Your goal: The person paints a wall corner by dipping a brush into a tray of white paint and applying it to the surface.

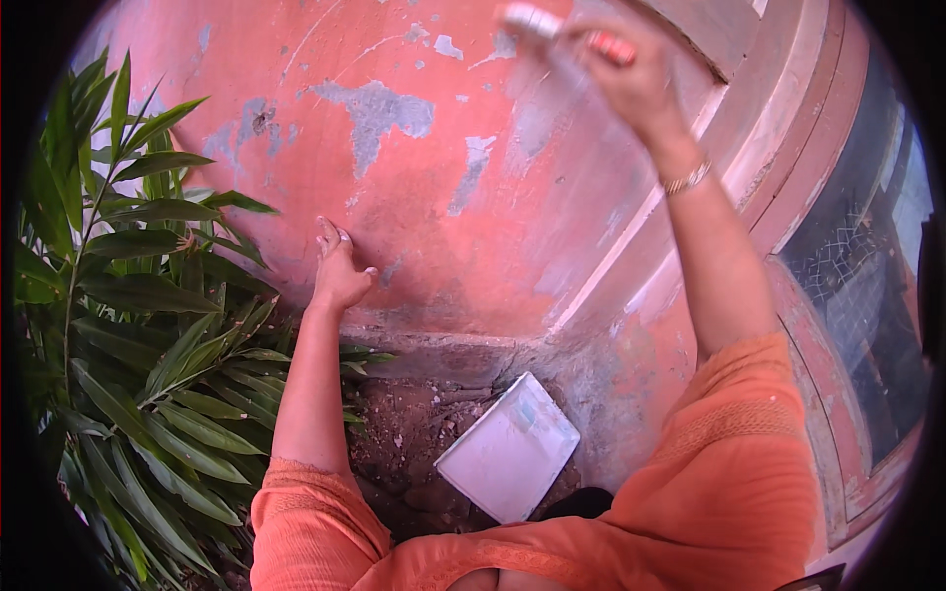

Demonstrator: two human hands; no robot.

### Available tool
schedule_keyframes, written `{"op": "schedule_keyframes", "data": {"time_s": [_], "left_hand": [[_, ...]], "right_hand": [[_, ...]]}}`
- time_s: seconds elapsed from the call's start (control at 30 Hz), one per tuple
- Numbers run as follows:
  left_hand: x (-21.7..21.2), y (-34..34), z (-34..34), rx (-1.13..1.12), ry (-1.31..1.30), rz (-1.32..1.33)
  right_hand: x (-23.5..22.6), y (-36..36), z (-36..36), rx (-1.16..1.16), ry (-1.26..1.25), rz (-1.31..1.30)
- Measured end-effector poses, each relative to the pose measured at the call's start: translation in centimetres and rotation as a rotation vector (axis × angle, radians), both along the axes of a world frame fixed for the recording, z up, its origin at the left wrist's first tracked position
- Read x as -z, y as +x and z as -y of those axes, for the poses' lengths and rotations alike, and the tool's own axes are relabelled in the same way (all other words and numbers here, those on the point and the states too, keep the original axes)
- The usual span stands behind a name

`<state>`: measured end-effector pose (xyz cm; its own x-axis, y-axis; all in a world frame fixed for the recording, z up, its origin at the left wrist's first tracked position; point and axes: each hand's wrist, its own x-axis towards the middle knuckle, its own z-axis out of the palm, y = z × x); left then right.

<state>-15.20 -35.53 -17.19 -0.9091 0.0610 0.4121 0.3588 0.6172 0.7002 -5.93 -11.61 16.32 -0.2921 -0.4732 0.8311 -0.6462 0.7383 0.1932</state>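
View: single head-worn fisheye, the left camera of a side-by-side pair
Direction: forward and down onto a peeling pink wall [434, 197] and the soil at its foot
Nearness: close, both forearms reach the wall
Entry: arms rise from the lower edge
Distortion: straight edges bow toward a dark circular rim
Shared part: none, one view only

The wall [414, 187] is plaster under matt salmon-pink paint that flakes away in patches to bare grey, rough and chalky, and damp-stained grey along its foot. The ground [414, 433] at the wall's base is crumbly brown soil. A white tray [507, 458] lying there looks like smooth plastic with a slight sheen. The plant's leaves [148, 295] are glossy green. The sleeves [729, 483] are soft orange cloth, and a bracelet [687, 179] glints like metal.
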Motion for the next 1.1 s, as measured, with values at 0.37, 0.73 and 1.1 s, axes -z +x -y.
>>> {"op": "schedule_keyframes", "data": {"time_s": [0.37,0.73,1.1], "left_hand": [[0.7,-0.1,1.4,0.005,0.042,0.014],[-0.1,0.6,0.6,-0.038,-0.032,0.042],[0.4,0.2,0.2,-0.016,-0.031,-0.017]], "right_hand": [[19.7,-0.9,-0.6,0.079,0.384,-0.038],[16.2,-0.6,-1.8,0.103,-0.019,0.571],[1.1,-0.5,-3.6,0.073,0.014,-0.458]]}}
